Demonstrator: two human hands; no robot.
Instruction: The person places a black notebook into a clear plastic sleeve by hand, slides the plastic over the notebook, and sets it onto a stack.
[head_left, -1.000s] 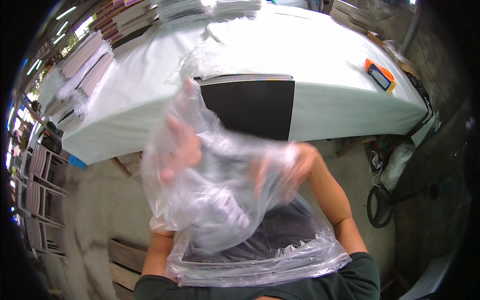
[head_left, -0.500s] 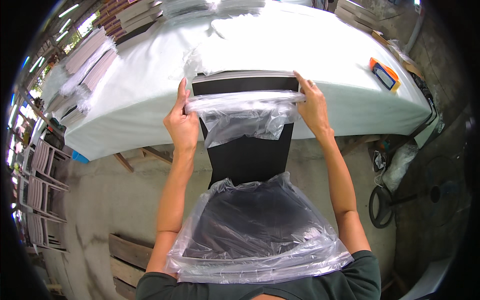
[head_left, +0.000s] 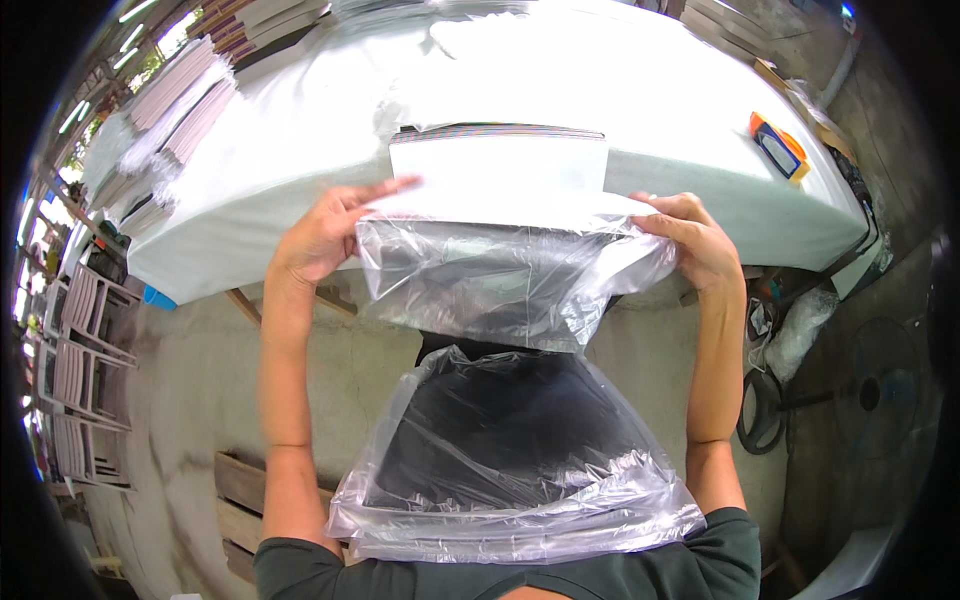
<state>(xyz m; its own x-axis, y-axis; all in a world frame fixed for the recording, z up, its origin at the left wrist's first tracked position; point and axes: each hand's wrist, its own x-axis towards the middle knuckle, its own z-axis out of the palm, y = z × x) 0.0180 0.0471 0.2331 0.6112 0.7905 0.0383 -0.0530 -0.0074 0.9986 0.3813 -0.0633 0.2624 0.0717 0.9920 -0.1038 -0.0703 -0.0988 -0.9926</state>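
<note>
A clear plastic bag [head_left: 470, 285] is stretched between my hands at the near edge of the table. My left hand [head_left: 325, 235] is at the bag's left corner, thumb and fingers closing on the film, with its fingertips smeared by motion. My right hand [head_left: 700, 240] pinches the crumpled right end of the bag. Just beyond, a stack of thin boards [head_left: 500, 160] with a white upper face stands partly behind the bag's upper edge. Dark board shows through the bag. Close to my chest lies a dark panel [head_left: 490, 430] wrapped in clear plastic.
A white cloth covers the long table [head_left: 690, 190]. Bagged stacks [head_left: 175, 120] stand at the far left, and an orange-and-blue item [head_left: 778, 148] lies at the right. White chairs [head_left: 90, 370] line the left side. A fan [head_left: 870, 392] stands at the right, and wooden slats [head_left: 240, 500] rest on the floor.
Both hands have moved apart and slightly nearer, spreading the plastic bag wider. The stack's upper face, black before, now shows white. The hanging black board is now mostly covered by the bag.
</note>
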